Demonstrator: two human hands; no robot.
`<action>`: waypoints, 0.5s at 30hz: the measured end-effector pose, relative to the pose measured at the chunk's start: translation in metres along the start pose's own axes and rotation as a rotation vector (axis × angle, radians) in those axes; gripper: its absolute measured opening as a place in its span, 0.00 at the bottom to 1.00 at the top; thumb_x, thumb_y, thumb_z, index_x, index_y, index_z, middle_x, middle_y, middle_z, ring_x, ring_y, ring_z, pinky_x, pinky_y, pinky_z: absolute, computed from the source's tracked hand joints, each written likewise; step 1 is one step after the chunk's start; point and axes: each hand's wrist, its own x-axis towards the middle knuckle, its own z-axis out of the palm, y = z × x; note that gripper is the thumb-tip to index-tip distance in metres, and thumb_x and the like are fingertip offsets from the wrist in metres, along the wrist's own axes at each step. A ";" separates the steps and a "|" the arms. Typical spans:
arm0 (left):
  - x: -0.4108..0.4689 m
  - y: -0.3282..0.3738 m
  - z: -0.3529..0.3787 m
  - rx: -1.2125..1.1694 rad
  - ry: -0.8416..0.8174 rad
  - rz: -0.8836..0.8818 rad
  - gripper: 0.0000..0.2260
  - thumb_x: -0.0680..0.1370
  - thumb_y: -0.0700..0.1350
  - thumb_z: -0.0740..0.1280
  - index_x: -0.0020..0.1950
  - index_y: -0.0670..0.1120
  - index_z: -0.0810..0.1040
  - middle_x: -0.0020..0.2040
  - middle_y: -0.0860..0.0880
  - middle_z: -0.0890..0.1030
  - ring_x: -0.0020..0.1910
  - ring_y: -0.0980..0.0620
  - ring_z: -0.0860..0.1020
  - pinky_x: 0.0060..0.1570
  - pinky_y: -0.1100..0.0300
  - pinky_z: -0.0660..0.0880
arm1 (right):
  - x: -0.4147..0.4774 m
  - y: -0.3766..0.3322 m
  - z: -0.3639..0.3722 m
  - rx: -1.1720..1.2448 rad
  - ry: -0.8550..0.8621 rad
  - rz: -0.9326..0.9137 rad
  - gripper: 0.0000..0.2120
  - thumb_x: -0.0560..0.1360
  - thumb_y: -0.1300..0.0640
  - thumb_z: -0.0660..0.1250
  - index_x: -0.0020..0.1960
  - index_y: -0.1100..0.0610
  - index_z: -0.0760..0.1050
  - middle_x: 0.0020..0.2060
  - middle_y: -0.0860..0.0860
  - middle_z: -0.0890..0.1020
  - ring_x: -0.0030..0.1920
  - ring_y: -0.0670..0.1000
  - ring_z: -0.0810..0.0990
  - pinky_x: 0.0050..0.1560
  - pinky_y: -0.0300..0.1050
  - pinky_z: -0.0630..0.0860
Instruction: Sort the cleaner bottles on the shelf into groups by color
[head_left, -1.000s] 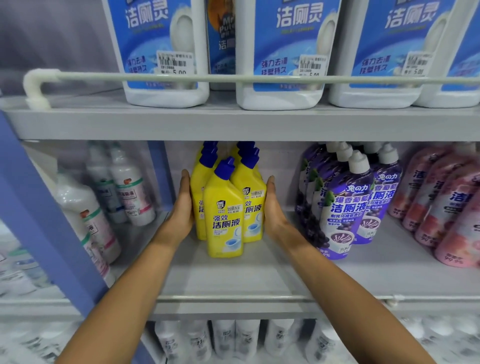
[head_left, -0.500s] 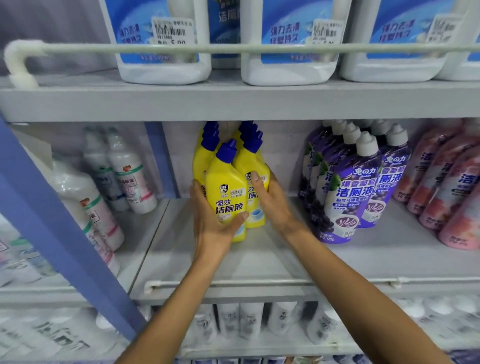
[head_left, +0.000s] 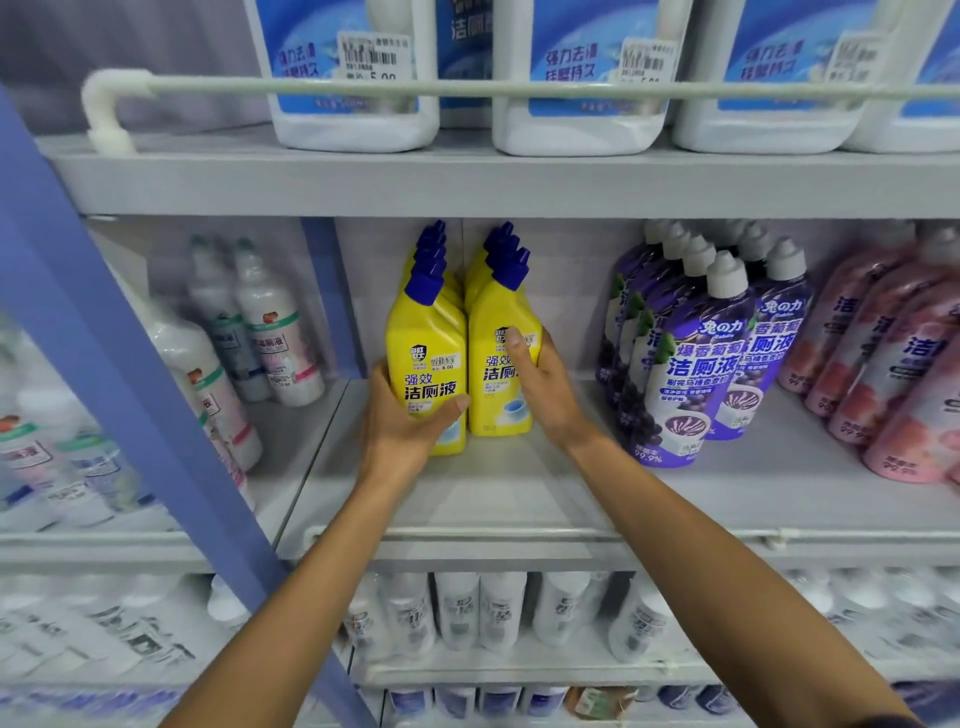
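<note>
Head view: two bare arms reach into the middle shelf (head_left: 519, 499), one hand on each of the two front yellow bottles.
Left hand (head_left: 410, 431): wrapped round the left front bottle (head_left: 423, 358), thumb lying across the lower label.
Right hand (head_left: 545, 395): wrapped round the right front bottle (head_left: 493, 384), thumb up on the label, fingers hidden behind the far side.
Yellow bottles (head_left: 457, 291): two rows side by side with blue caps, running back toward the rear wall, the front pair touching or nearly so.
Purple bottles (head_left: 691, 364): their own cluster to the right, with a clear gap between them and the yellow ones.
Pink bottles (head_left: 883, 364): further right, just beside the purple group and leaning a little.
Done so far: to my eye each color already stands in its own block on this shelf.
Left to do: probably only squaring up the yellow rows. Whether a stray hides behind a front bottle, I cannot tell.
Shelf surface: pale grey, with a bare stretch in front of the yellow rows and a low rail (head_left: 571, 535) along the front edge.
Above: big white jugs (head_left: 576, 104) with blue labels, behind a guard bar (head_left: 467, 87).
Left bay: white bottles (head_left: 270, 338) beyond a blue upright (head_left: 104, 364), blurred.
Below: more white bottles on the lower shelf (head_left: 493, 608), too blurred to read.
</note>
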 end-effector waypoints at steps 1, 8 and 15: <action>0.003 0.003 -0.003 -0.027 -0.023 -0.017 0.44 0.57 0.60 0.84 0.68 0.52 0.71 0.56 0.58 0.84 0.53 0.56 0.85 0.55 0.46 0.83 | -0.001 -0.003 -0.001 -0.011 -0.006 0.007 0.19 0.85 0.49 0.62 0.72 0.58 0.70 0.63 0.55 0.83 0.62 0.57 0.83 0.63 0.59 0.80; 0.014 0.011 -0.005 -0.125 -0.157 -0.017 0.31 0.71 0.40 0.81 0.70 0.46 0.72 0.58 0.51 0.85 0.53 0.57 0.85 0.51 0.57 0.84 | -0.007 0.000 -0.002 -0.093 0.033 -0.026 0.19 0.82 0.55 0.68 0.70 0.56 0.69 0.60 0.49 0.83 0.59 0.48 0.84 0.58 0.45 0.81; 0.010 0.009 0.002 -0.189 -0.144 0.002 0.25 0.74 0.34 0.77 0.65 0.51 0.72 0.55 0.54 0.84 0.48 0.62 0.85 0.42 0.66 0.81 | -0.011 -0.001 -0.002 -0.155 0.045 0.001 0.20 0.82 0.57 0.67 0.72 0.56 0.67 0.61 0.48 0.82 0.58 0.43 0.83 0.53 0.38 0.80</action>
